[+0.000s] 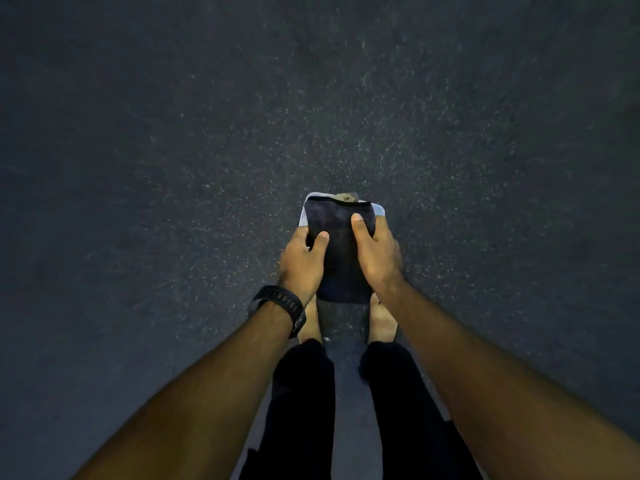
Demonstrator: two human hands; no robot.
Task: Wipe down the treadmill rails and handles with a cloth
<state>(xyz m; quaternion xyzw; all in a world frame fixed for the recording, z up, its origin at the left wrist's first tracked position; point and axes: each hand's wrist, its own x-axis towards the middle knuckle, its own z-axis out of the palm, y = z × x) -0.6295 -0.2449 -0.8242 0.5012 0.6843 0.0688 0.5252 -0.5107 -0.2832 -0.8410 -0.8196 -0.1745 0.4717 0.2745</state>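
Both my hands hold a dark folded cloth (341, 258) out in front of me, one on each long side. My left hand (299, 266) grips its left edge, the thumb (320, 239) pressed flat on the top face and the fingers curled out of sight underneath. My right hand (377, 258) clamps the opposite edge the same way, its thumb (358, 223) lying a little farther along the fabric than the left one. Past my thumbs, a pale band (379, 210) shows along the cloth's far end and upper-left corner, and a small tan patch (348, 196) peeks over that end; I cannot tell what it is. Behind the left grip, a black watch (277, 306) circles my wrist. Directly beneath the held cloth stand my bare feet (382, 323), partly covered by it, with black trousers (304, 393) closer to me. Around and under everything spreads a dark floor (173, 133) flecked with light specks.
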